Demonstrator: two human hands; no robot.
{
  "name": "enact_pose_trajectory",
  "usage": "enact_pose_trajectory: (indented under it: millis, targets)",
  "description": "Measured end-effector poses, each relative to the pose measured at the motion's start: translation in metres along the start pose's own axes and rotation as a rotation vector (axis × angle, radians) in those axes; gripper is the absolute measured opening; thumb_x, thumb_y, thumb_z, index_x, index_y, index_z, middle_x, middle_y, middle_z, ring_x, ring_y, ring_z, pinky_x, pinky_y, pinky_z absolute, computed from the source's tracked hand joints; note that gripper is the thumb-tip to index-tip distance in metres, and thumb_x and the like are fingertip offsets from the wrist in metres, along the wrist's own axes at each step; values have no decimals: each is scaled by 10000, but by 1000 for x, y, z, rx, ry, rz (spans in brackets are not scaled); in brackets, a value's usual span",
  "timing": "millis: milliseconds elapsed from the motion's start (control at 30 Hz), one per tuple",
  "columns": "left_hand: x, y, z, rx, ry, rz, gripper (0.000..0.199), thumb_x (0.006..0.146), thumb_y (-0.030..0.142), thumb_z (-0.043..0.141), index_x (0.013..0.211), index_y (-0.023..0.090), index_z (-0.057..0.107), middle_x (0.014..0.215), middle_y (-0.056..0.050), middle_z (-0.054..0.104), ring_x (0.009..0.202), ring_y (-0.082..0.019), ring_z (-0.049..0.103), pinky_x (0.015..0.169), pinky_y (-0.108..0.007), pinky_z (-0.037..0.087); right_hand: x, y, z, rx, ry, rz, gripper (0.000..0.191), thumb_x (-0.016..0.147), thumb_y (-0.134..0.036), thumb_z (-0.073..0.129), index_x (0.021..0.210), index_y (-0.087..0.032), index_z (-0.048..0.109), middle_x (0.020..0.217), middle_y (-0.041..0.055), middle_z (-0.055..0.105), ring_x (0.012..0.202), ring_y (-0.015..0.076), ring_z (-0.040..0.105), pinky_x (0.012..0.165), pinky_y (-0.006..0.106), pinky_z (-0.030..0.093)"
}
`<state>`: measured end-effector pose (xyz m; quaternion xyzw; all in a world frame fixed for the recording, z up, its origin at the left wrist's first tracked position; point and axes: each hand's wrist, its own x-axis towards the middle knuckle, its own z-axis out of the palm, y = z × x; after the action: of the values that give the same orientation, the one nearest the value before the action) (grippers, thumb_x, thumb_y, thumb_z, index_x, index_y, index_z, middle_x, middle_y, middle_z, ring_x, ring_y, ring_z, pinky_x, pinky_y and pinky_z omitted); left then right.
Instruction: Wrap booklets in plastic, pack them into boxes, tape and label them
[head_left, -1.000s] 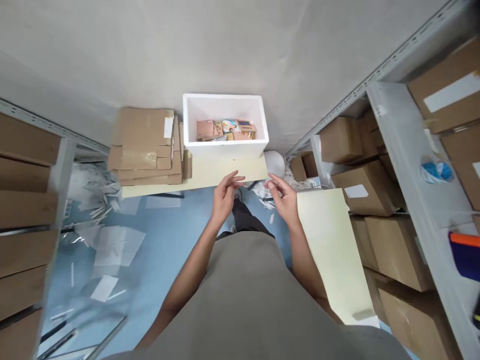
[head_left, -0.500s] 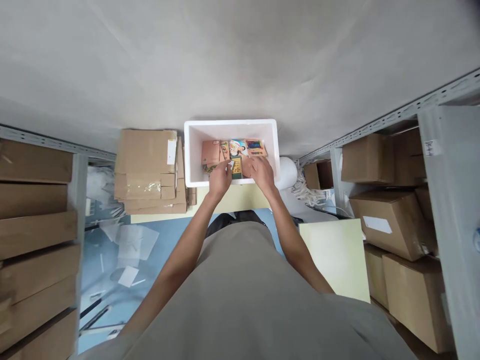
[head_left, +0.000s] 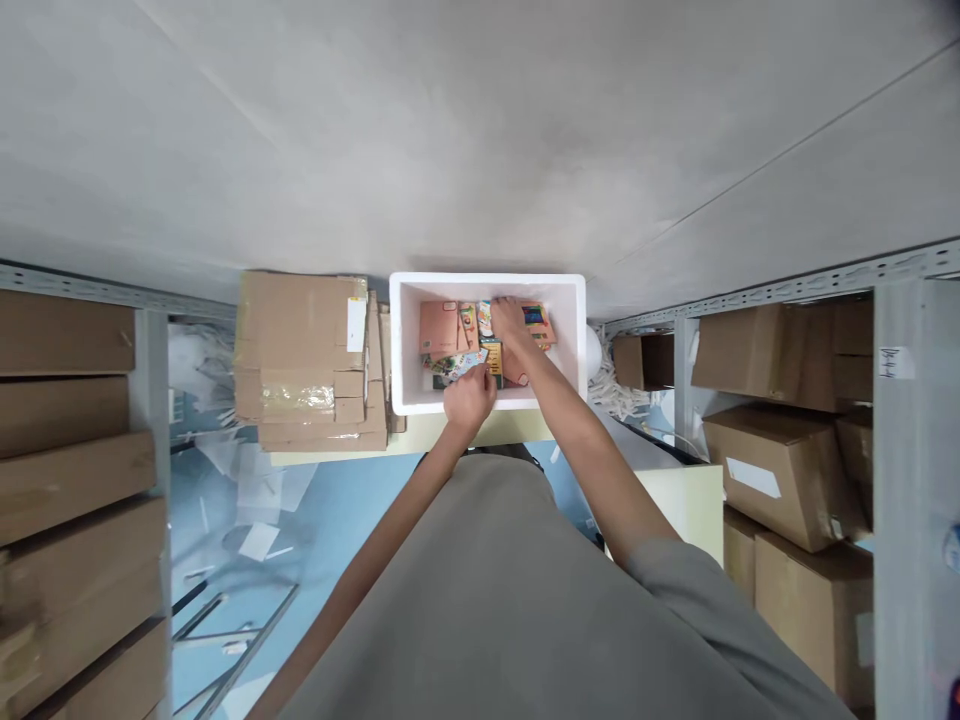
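Note:
A white foam box (head_left: 489, 281) holds several small booklets, among them a pink one (head_left: 438, 327) at the left and a colourful one (head_left: 537, 316) at the right. My left hand (head_left: 469, 396) is over the box's near edge, its fingers closed by a patterned booklet (head_left: 456, 367); what they pinch is too small to make out. Further in, my right hand (head_left: 508, 320) reaches down onto the booklets beside a picture-covered one (head_left: 485, 318). Its fingertips are hard to see. A green and yellow booklet (head_left: 492, 360) lies between my hands.
Flattened cardboard (head_left: 304, 330) is stacked left of the foam box on a pale yellow table (head_left: 360, 450). Shelves with cardboard boxes stand on the left (head_left: 75, 480) and right (head_left: 772, 465). White packing strips (head_left: 619, 390) lie right of the foam box.
My right hand has moved further into the box, toward its far side. My left hand has drawn back to the near edge. The view has shifted, so the box appears lower and further right.

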<state>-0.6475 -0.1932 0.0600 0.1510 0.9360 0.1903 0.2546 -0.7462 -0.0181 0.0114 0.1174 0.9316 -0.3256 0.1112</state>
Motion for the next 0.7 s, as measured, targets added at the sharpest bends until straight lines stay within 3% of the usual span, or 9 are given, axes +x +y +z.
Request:
enact_pose_trajectory:
  millis: [100,233,367,467,567,633,700]
  targets:
    - [-1,-2,-1,-39,-33,23,380,1069,278,486,1346,218,738,1200,-176,800,1010,-324,767,817,-353,482,-5,-5,0,-79,-22,41,403,1066,-342,691,1404,-132,635,1412,159,664,1191,258,679,1041,508,587]
    - [-2,-4,-3,-55,-45,66,369,1087,301,463,1325,211,731,1199,-177,795,1009,-325,765,829,-360,485,-23,-8,-9,-209,-41,70,266,1003,-106,619,1244,-44,711,1327,261,697,1194,310,610,1086,481,469]
    - [-4,-4,-6,-45,-36,115,378,1108,334,418,1260,210,741,1171,-173,798,987,-328,767,832,-375,495,-56,-20,-31,-347,-33,47,171,983,-153,628,1107,-141,745,1205,184,749,1076,300,647,950,386,463]
    - [-6,-9,-7,-68,-13,151,392,1107,333,415,1273,208,747,1168,-176,801,1010,-333,768,850,-383,505,-94,-31,-54,-237,200,89,120,1015,-247,611,1067,-206,710,1145,118,767,1034,278,671,885,355,479]
    - [-8,-19,-9,-202,24,179,385,1088,331,462,1318,219,750,1144,-159,813,1036,-324,772,902,-387,521,-146,-41,-79,15,555,180,170,1020,-383,628,1096,-234,658,1094,84,771,989,259,699,842,347,529]
    - [-11,-22,-10,-408,61,202,393,1079,378,503,1331,211,755,1116,-147,822,1054,-321,774,954,-404,536,-187,-48,-90,254,776,222,271,986,-494,674,1064,-240,625,1014,59,757,918,238,709,798,340,568]
    - [-19,-17,-10,-711,38,238,445,1057,483,567,1332,189,757,1138,-148,822,1090,-318,773,1010,-426,549,-229,-55,-91,522,907,237,359,927,-573,735,985,-246,600,950,30,734,864,210,701,765,329,604]
